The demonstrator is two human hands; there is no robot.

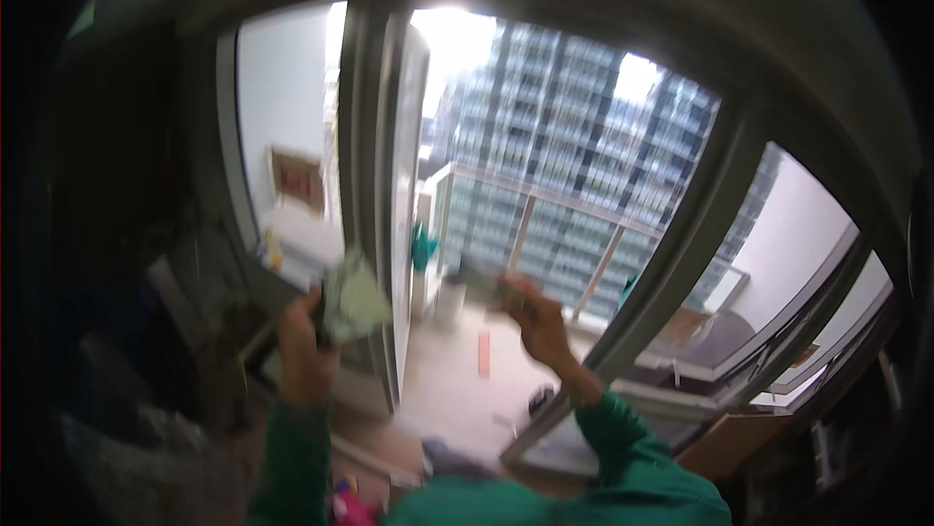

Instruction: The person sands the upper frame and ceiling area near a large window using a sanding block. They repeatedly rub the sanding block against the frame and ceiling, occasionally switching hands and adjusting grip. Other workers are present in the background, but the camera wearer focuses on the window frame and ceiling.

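My left hand (305,356) is raised at the left, its fingers closed round the dark handle of a wide putty knife (358,304). A pale, whitish-green face of that tool is turned toward the window, and it looks coated with filler. To the right, my right hand (543,326) is closed on a narrower grey scraper (477,278) that points left. Motion blur hides the fine shape of both tools. The two tools are apart, held up before an open balcony doorway. Green sleeves cover both forearms.
A grey door frame (374,137) stands just beyond my left hand, and a slanting frame post (671,244) rises at the right. Past the doorway lie a balcony floor (443,370), an orange-red strip (484,355), a pale bucket (449,304) and a glass railing (564,210).
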